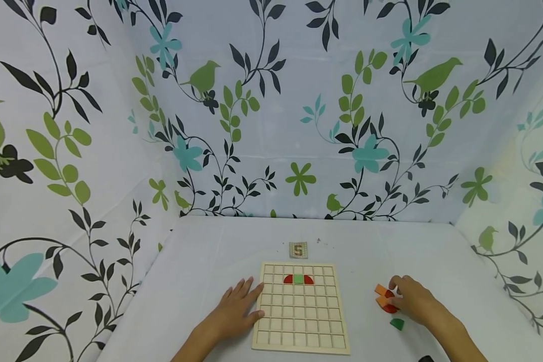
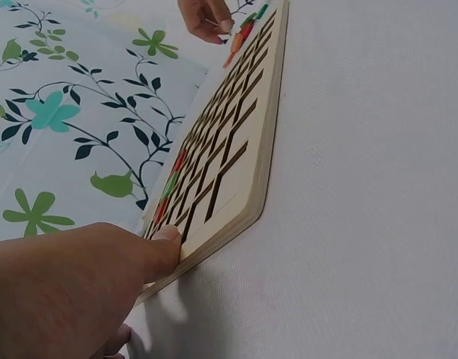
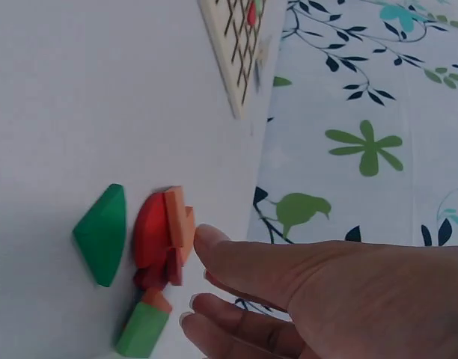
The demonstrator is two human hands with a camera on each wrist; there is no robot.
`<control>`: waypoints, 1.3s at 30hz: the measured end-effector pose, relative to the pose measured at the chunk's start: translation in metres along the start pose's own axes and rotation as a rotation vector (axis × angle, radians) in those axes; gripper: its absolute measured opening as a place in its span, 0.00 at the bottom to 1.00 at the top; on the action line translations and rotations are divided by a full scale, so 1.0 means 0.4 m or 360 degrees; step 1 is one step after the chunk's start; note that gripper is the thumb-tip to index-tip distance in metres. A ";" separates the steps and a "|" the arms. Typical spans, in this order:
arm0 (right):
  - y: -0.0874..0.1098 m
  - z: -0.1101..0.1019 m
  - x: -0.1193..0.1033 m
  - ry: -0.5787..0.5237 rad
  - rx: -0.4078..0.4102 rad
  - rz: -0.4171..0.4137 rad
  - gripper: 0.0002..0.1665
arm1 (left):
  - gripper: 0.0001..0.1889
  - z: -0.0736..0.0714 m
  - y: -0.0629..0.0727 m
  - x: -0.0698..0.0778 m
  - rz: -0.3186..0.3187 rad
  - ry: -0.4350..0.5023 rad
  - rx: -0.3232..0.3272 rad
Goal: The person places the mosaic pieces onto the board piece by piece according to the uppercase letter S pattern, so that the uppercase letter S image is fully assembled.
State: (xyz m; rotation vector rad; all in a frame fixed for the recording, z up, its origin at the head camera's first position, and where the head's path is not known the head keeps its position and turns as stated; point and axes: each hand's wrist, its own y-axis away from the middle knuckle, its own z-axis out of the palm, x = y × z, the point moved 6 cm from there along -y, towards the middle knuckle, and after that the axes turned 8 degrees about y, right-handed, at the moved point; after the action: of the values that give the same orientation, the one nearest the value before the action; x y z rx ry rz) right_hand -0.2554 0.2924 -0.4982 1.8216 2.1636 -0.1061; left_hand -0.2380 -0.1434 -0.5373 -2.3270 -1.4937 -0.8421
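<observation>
My left hand (image 1: 239, 309) lies at the left edge of a wooden grid board (image 1: 300, 326), thumb (image 2: 168, 238) on its rim. In the board's second row sit a green square (image 1: 298, 279) and red quarter-round pieces (image 1: 288, 279) on either side. My right hand (image 1: 412, 297) is over a small pile of blocks on the right. Its thumb tip is right beside an orange block (image 3: 175, 217), the other fingers spread loosely below. Also in the pile are red blocks (image 3: 149, 230) and a light green block (image 3: 143, 329). A dark green block (image 3: 102, 235) lies apart.
A small square card (image 1: 298, 250) with an S-like figure lies just beyond the board. A dark object (image 1: 426, 359) shows at the bottom edge, near the right forearm. Patterned cloth (image 1: 271, 125) hangs behind and at both sides of the white table (image 1: 208, 251).
</observation>
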 end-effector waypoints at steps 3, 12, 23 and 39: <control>-0.007 0.025 0.011 -0.0073 -0.0022 -0.0028 0.10 | 0.39 0.000 0.001 -0.002 -0.0001 0.0010 0.0002; -0.032 0.044 0.006 -0.0104 0.0075 -0.0088 0.07 | 0.39 0.000 0.001 -0.011 -0.0025 0.0002 0.0005; -0.032 0.024 0.005 -0.0106 0.0133 -0.0059 0.07 | 0.38 -0.004 0.006 0.001 0.0000 0.0025 0.0003; -0.005 0.043 0.042 -0.0098 0.0093 -0.0003 0.13 | 0.39 -0.003 0.001 0.002 -0.0025 0.0014 -0.0015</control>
State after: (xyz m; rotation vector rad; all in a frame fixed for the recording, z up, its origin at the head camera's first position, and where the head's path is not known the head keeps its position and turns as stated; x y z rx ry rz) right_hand -0.2567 0.3034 -0.5194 1.8227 2.1414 -0.2253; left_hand -0.2379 -0.1435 -0.5358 -2.3183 -1.5091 -0.8643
